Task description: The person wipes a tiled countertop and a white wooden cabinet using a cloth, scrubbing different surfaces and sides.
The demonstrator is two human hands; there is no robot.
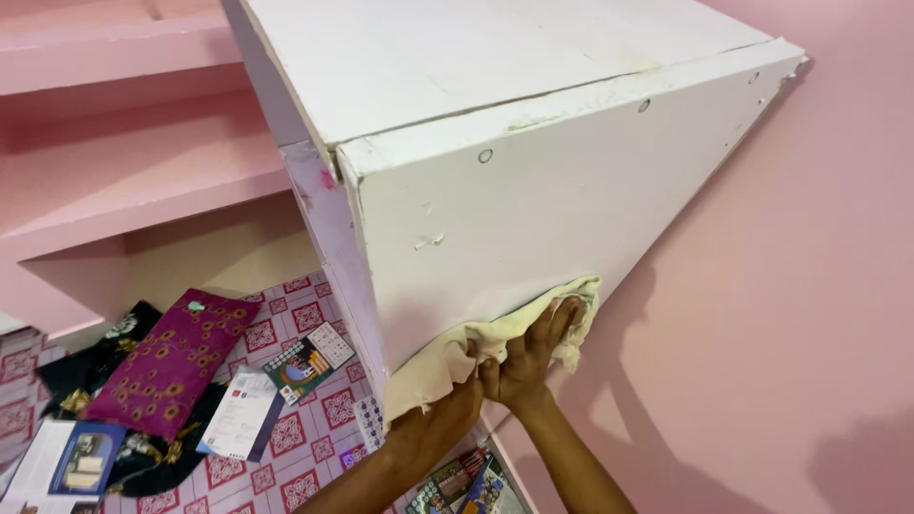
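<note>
**Both hands pressed a cloth against the cabinet's side panel**

Head view: the cream cloth (495,343) lay flat on the lower part of the white cabinet (533,181), on its side panel, close beside the front corner edge. Its long axis ran from about 8 o'clock, down by the corner, up to 2 o'clock, toward the pink wall (790,314). The left hand (440,424) sat at the cloth's lower end, at roughly 7 o'clock from its middle, fingers bunched into the hanging fabric and gripping it. The right hand (533,357) lay at about 4 o'clock from the cloth's middle, fingers spread and pushed flat on the fabric rather than closed round it. The two hands touched at the wrists. The right hand was nearer the cloth's upper end; the left was nearer the corner edge. Well below, at 8 o'clock, a magenta flowered pouch (171,362) and scattered booklets (276,381) lay on the patterned floor (314,447)
</note>
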